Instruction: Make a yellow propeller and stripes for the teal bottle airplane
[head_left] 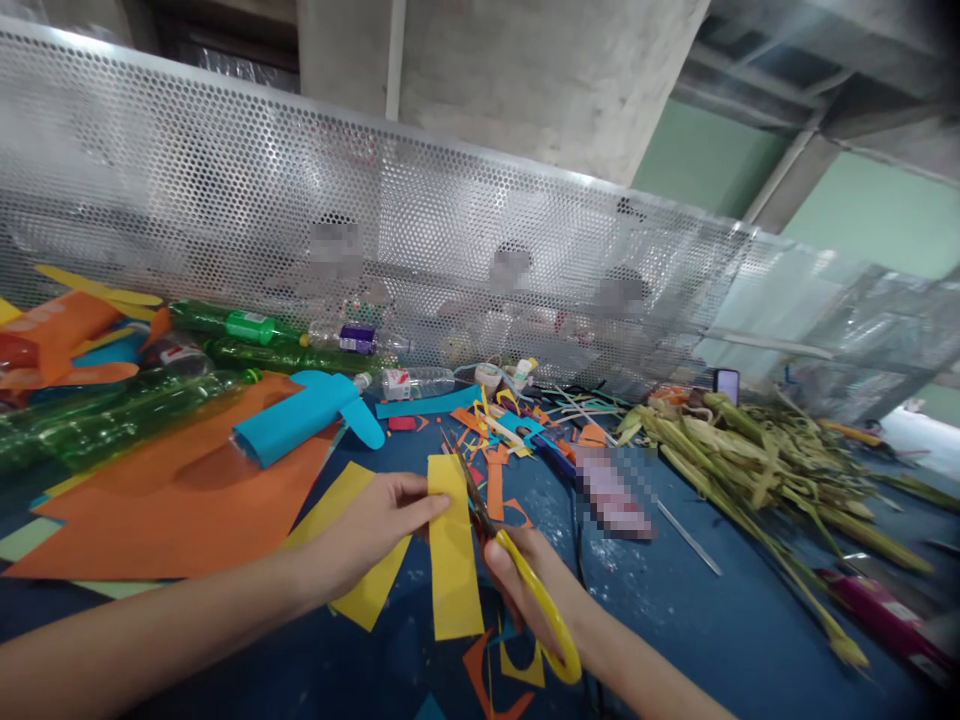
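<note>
One camera, worn on the person's head, looks ahead and down, close over the bare left hand point(375, 520), bare right hand point(544, 560) and dark blue counter point(637, 610), toward a holey silver metal fence point(450, 200).

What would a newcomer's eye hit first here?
Likely the yellow strip in the left hand, with yellow-handled scissors in the right hand. Leftward, a blue-wrapped bottle lies partly over orange paper; at right, yellowish-green stalks sprawl on the blue table.

From here I see green plastic bottles point(214, 322) lying near a perforated metal screen point(450, 190), and a phone point(726, 384) upright behind tangled yellow-green stalks point(750, 450).
</note>
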